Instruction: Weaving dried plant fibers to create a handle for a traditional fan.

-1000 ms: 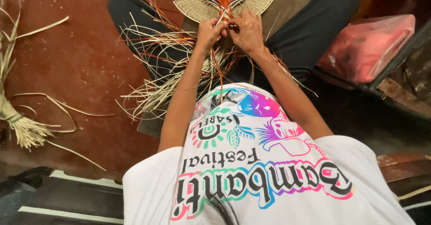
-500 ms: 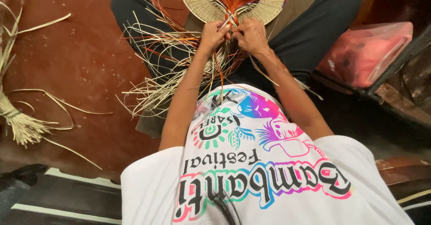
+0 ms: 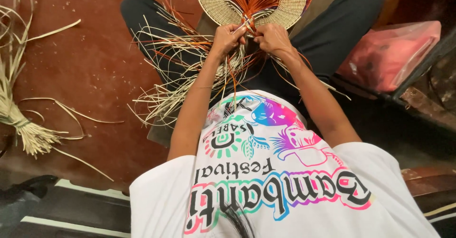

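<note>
A half-woven fan (image 3: 285, 3) of pale straw with an orange-brown centre rests on my lap at the top of the view. My left hand (image 3: 227, 38) and my right hand (image 3: 271, 37) meet at its base, each pinching the loose strands (image 3: 180, 62) where they leave the weave. Long pale and orange strands spill from there to the left over my black trousers (image 3: 332, 33) and down toward my white printed shirt (image 3: 266, 171).
A tied bundle of dry straw (image 3: 21, 124) lies on the red-brown floor (image 3: 85, 62) at the left. A pink plastic bag (image 3: 389, 52) sits at the right beside a dark frame. A dark mat with pale stripes (image 3: 71, 209) lies at the bottom left.
My hands and the fan have shifted slightly right and down in view. The fingers keep working the strands at the fan's base.
</note>
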